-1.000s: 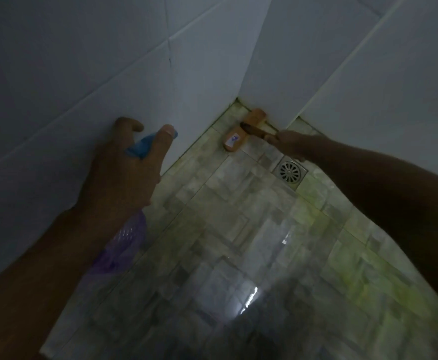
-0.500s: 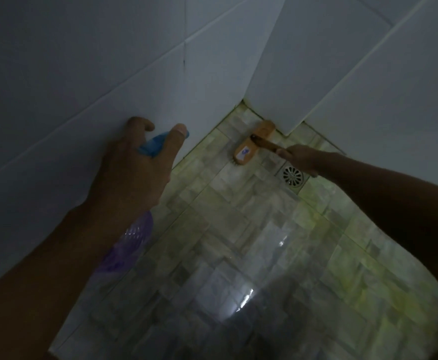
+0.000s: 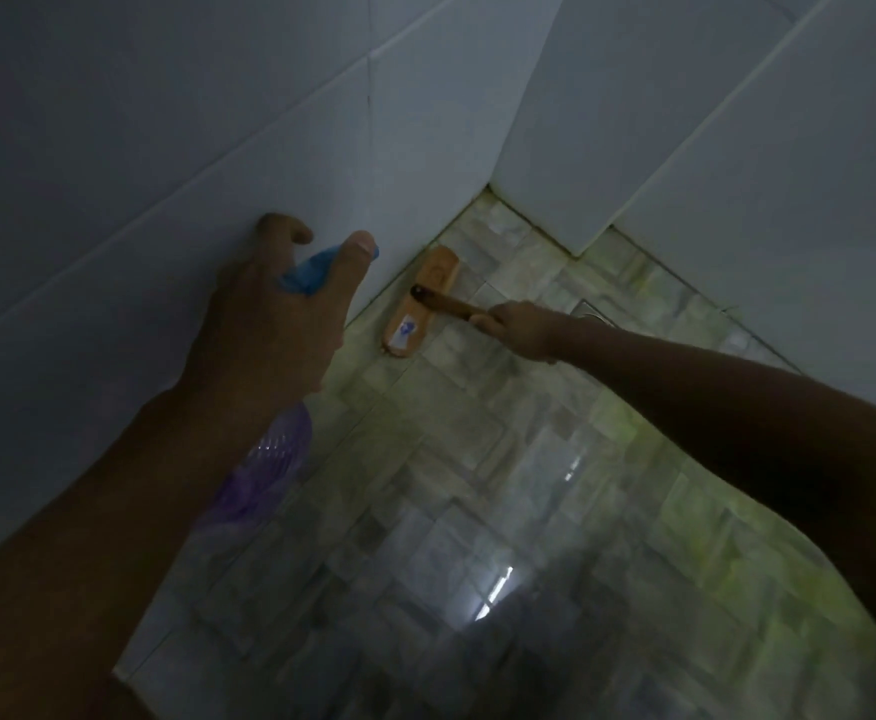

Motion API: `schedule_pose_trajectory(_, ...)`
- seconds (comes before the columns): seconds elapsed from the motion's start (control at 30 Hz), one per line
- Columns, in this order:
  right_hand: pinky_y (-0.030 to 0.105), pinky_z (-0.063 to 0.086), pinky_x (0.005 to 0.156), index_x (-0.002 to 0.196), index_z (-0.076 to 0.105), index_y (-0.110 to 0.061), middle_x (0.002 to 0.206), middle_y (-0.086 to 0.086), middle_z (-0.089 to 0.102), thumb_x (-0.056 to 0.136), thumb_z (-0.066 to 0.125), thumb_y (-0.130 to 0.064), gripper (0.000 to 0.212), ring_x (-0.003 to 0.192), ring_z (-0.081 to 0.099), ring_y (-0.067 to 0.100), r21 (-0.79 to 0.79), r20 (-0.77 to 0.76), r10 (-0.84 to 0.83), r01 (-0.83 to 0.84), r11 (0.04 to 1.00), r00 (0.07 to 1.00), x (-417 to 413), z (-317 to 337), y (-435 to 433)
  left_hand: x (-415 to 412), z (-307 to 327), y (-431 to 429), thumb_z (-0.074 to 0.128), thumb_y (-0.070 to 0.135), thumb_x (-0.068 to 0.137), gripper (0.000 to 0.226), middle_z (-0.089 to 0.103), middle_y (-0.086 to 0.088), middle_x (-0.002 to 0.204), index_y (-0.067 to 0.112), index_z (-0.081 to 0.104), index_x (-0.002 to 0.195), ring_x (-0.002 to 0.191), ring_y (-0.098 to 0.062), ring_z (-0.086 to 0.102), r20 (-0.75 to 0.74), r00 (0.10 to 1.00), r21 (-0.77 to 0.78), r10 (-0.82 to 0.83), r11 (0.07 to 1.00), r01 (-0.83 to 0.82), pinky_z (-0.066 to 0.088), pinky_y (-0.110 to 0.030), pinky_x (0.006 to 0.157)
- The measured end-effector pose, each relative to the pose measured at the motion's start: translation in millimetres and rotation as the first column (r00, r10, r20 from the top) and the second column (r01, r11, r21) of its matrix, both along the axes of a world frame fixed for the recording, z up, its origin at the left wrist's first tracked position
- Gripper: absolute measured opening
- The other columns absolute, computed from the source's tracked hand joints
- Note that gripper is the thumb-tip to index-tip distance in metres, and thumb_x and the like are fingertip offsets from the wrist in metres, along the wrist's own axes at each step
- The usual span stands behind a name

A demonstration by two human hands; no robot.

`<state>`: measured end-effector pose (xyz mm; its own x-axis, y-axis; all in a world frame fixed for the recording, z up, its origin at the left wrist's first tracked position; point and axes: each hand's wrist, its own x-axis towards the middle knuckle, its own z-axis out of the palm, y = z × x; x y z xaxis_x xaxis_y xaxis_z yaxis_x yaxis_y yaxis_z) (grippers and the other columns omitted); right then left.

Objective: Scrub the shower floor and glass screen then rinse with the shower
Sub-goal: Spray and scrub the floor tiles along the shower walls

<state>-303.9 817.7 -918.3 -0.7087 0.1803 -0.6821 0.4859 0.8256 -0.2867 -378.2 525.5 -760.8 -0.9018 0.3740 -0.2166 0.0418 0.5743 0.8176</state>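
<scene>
My right hand (image 3: 516,330) grips the wooden handle of an orange scrub brush (image 3: 420,306), whose head lies on the wet mosaic shower floor (image 3: 477,511) along the foot of the left wall. My left hand (image 3: 275,314) holds a purple spray bottle (image 3: 264,475) with a blue trigger head (image 3: 311,270), fingers curled over the top, close to the left tiled wall. Greenish cleaner streaks the floor tiles on the right. No glass screen is in view.
White tiled walls (image 3: 218,148) meet in a corner (image 3: 493,187) just beyond the brush. A metal floor drain (image 3: 594,309) shows partly behind my right wrist. The room is dim, with a light reflection on the wet floor.
The brush has slid from the far corner leftward along the left wall's base, and my right hand followed it. My left hand still holds the bottle in much the same place.
</scene>
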Motion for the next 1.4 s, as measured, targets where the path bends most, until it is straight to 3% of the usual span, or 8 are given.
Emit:
schedule_pose_trajectory(0.1, 0.031, 0.042, 0.075, 0.123, 0.061, -0.005, 0.113, 0.017, 0.064, 0.100, 0.028, -0.063, 0.071, 0.090, 0.059, 0.027, 0.090, -0.079, -0.133, 0.140, 0.986, 0.988, -21.1, -3.3, 25.1, -2.5, 2.4, -5.1, 0.046, 0.082, 0.078, 0.066, 0.071, -0.009, 0.080, 0.028, 0.050, 0.116, 0.056, -0.031, 0.062, -0.002, 1.000, -0.035, -0.007, 0.999, 0.006, 0.060, -0.050, 0.060)
schedule_pose_trajectory(0.23, 0.032, 0.047, 0.057, 0.119, 0.055, -0.007, 0.094, 0.020, 0.062, 0.097, 0.025, -0.068, 0.071, 0.068, 0.059, 0.028, 0.192, -0.084, -0.304, 0.315, 0.930, 0.949, -56.0, 7.9, 48.0, -6.0, 3.4, -6.1, 0.048, 0.080, 0.079, 0.066, 0.071, -0.008, 0.084, 0.026, 0.052, 0.117, 0.066, -0.032, 0.065, 0.019, 1.000, -0.049, -0.007, 0.999, 0.008, 0.061, -0.054, 0.066)
schedule_pose_trajectory(0.4, 0.029, 0.047, 0.048, 0.122, 0.053, -0.005, 0.106, 0.019, 0.061, 0.099, 0.031, -0.062, 0.065, 0.066, 0.058, 0.027, 0.075, -0.101, -0.475, 0.483, 0.873, 0.874, -30.3, -0.1, -8.8, -5.9, 5.9, 2.0, 0.051, 0.075, 0.086, 0.061, 0.070, -0.011, 0.085, 0.020, 0.050, 0.114, 0.049, -0.021, 0.063, 0.057, 0.998, -0.061, -0.021, 0.998, 0.025, 0.048, -0.028, 0.040)
schedule_pose_trajectory(0.67, 0.037, 0.051, 0.068, 0.124, 0.053, 0.000, 0.103, 0.015, 0.059, 0.106, 0.026, -0.050, 0.059, 0.081, 0.058, 0.025, -0.099, -0.043, -0.278, 0.273, 0.957, 0.960, 27.5, 23.0, -141.8, 2.1, 11.5, -5.3, 0.043, 0.069, 0.095, 0.071, 0.063, -0.017, 0.062, 0.007, 0.055, 0.063, 0.047, -0.026, 0.068, 0.034, 0.999, -0.214, -0.022, 0.976, 0.029, 0.042, -0.023, 0.040)
schedule_pose_trajectory(0.97, 0.030, 0.046, 0.054, 0.122, 0.054, -0.006, 0.095, 0.010, 0.058, 0.104, 0.027, -0.054, 0.058, 0.067, 0.056, 0.018, 0.020, 0.152, -0.220, 0.220, 0.975, 0.964, 130.1, 56.0, -128.3, 26.5, 24.1, -55.9, 0.052, 0.069, 0.091, 0.082, 0.070, -0.029, 0.080, -0.012, 0.066, 0.086, 0.037, -0.018, 0.062, 0.181, 0.983, -0.176, 0.014, 0.984, 0.019, 0.058, -0.046, 0.053)
schedule_pose_trajectory(1.17, 0.033, 0.048, 0.052, 0.123, 0.050, -0.010, 0.088, 0.011, 0.056, 0.103, 0.030, -0.054, 0.052, 0.072, 0.060, 0.027, 0.019, 0.096, -0.266, 0.265, 0.964, 0.959, 54.6, 52.3, -154.4, 42.8, 38.5, -82.1, 0.054, 0.064, 0.093, 0.072, 0.062, -0.016, 0.060, -0.001, 0.062, 0.067, 0.033, -0.018, 0.054, 0.155, 0.965, -0.122, 0.210, 0.974, -0.193, 0.043, -0.024, 0.037)
schedule_pose_trajectory(1.3, 0.042, 0.050, 0.077, 0.124, 0.053, -0.002, 0.108, 0.019, 0.060, 0.106, 0.030, -0.040, 0.048, 0.087, 0.058, 0.034, -0.096, -0.027, -0.244, 0.241, 0.966, 0.969, 10.3, 46.7, -178.1, 45.5, 52.5, -93.3, 0.055, 0.060, 0.095, 0.076, 0.067, -0.023, 0.069, -0.012, 0.065, 0.074, 0.033, -0.015, 0.054, 0.057, 0.975, -0.047, 0.215, 0.976, -0.212, 0.038, -0.020, 0.033)
schedule_pose_trajectory(1.4, 0.034, 0.051, 0.054, 0.108, 0.047, -0.012, 0.090, 0.010, 0.054, 0.104, 0.026, -0.052, 0.045, 0.071, 0.058, 0.027, -0.120, 0.008, -0.229, 0.228, 0.966, 0.973, 31.3, 49.3, -183.7, 51.1, 55.6, -101.1, 0.055, 0.066, 0.092, 0.081, 0.068, -0.029, 0.075, -0.014, 0.066, 0.081, 0.035, -0.017, 0.057, 0.044, 0.979, -0.063, 0.199, 0.979, -0.196, 0.047, -0.028, 0.039)
